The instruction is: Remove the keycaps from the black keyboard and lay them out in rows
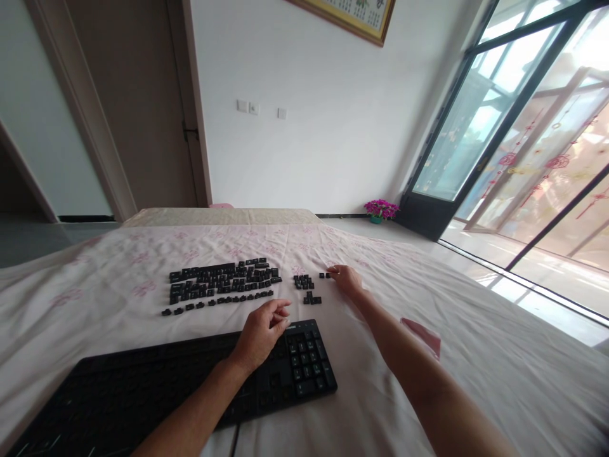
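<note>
Risk: soft, wrinkled sheet [428, 298] under everything. Right hand [346, 279] stretched far, fingertips at two stray keycaps [325, 275] beside small cluster [307, 289]; pinch or mere touch, cannot tell. Forearm swinging across could scatter cluster. Left hand [261, 333] half-curled over keyboard [143, 387] by number pad, contents unclear; dropped cap could vanish in folds. Keycap rows [221, 285] lie just beyond keyboard; tug on sheet would jumble them.

One keyboard [190, 374] lies at the bottom of the frame. Mid-frame, dozens of loose keycaps [221, 282] form one big patch, too many to count exactly. Two hands show, a left hand [264, 330] and a right hand [346, 279]. Three wall plates [254, 108] sit upper centre, one framed picture [354, 16] at the top, one flower pot [379, 209] right of centre.
</note>
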`<state>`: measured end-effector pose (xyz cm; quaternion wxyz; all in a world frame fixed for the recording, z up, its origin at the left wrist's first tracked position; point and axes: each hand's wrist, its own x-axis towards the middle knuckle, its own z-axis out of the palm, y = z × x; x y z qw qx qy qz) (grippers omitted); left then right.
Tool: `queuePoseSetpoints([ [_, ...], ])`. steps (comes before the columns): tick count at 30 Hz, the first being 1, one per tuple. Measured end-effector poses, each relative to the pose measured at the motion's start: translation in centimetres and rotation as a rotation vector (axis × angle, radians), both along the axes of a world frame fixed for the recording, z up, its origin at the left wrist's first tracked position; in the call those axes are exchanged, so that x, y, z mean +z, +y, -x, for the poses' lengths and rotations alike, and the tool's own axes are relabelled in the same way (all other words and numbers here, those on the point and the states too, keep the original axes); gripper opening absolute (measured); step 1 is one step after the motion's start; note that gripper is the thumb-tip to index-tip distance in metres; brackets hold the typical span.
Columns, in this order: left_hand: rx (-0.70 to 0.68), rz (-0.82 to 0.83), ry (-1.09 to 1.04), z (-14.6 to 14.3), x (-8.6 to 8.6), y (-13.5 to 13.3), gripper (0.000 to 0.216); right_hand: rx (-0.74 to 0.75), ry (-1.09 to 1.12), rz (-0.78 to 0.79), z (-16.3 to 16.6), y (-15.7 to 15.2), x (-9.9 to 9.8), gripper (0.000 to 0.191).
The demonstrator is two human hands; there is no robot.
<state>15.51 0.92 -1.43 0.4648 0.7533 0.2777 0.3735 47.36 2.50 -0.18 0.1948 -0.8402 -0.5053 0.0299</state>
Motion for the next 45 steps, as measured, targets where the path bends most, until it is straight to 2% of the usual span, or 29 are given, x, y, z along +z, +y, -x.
queuePoseSetpoints([
  [5,0.010,-0.053,-0.004,0.1,0.2,-0.1,0.033,-0.014,-0.031,-0.029,1.5,-1.5,1.2,0.033],
  [10,0.019,-0.175,0.007,0.2,0.4,-0.3,0.026,0.013,0.003,-0.014,4.5,-4.7,2.5,0.037],
  [14,0.044,-0.222,0.056,0.2,0.3,-0.4,0.023,0.137,0.133,0.095,7.3,-8.4,2.6,0.038],
  [17,0.077,-0.204,0.082,0.2,0.4,-0.3,0.024,0.255,0.328,0.187,9.6,-10.7,2.2,0.041],
  [20,0.108,-0.226,0.156,0.5,0.9,-0.1,0.026,0.311,0.441,0.185,11.6,-12.3,1.9,0.041],
  [23,0.098,-0.292,0.367,1.8,1.5,0.2,0.024,0.250,0.307,0.157,13.1,-13.1,1.9,0.041],
  [26,0.066,-0.306,0.446,4.3,1.7,0.5,0.021,0.174,0.164,0.121,14.2,-13.5,2.1,0.042],
  [30,0.064,-0.392,0.614,7.9,1.2,0.8,0.026,0.078,-0.046,0.056,15.4,-13.8,2.0,0.047],
  [34,0.114,-0.489,0.691,9.9,0.5,0.7,0.029,0.028,-0.091,0.042,16.1,-14.1,1.5,0.051],
  [41,0.143,-0.531,0.746,11.1,0.6,0.7,0.028,0.092,-0.080,0.005,16.8,-14.3,1.0,0.052],
  [45,0.150,-0.503,0.736,12.3,0.7,0.9,0.027,0.180,-0.067,-0.023,17.2,-14.1,1.5,0.048],
])
